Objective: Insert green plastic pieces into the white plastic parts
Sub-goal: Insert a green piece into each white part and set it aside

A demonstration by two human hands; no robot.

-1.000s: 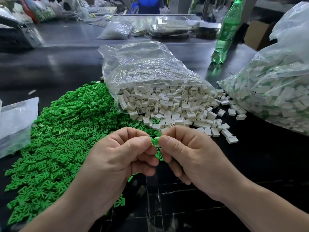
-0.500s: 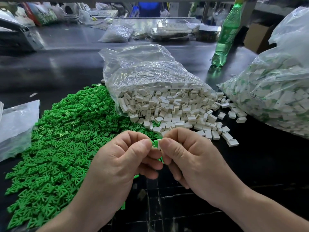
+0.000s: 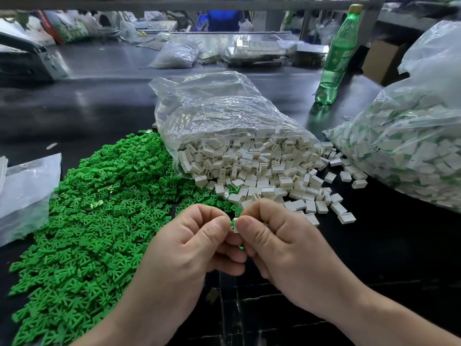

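I hold my left hand (image 3: 189, 248) and right hand (image 3: 282, 243) together just in front of the open bag (image 3: 212, 108). Their thumbs pinch a green piece (image 3: 233, 219) into a white part (image 3: 235, 227), close enough for alignment, I judge. The green heap (image 3: 99, 208) lies left of the bag.

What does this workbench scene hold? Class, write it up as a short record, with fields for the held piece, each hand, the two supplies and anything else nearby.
held piece: small, green and white visible between the thumbs
left hand: pinches the held piece
right hand: pinches the same piece
green pieces: loose pile on the table, left
white parts: spilling from an open clear bag, centre
right bag: clear, holds white parts with green showing
bottle: green, upright, far right
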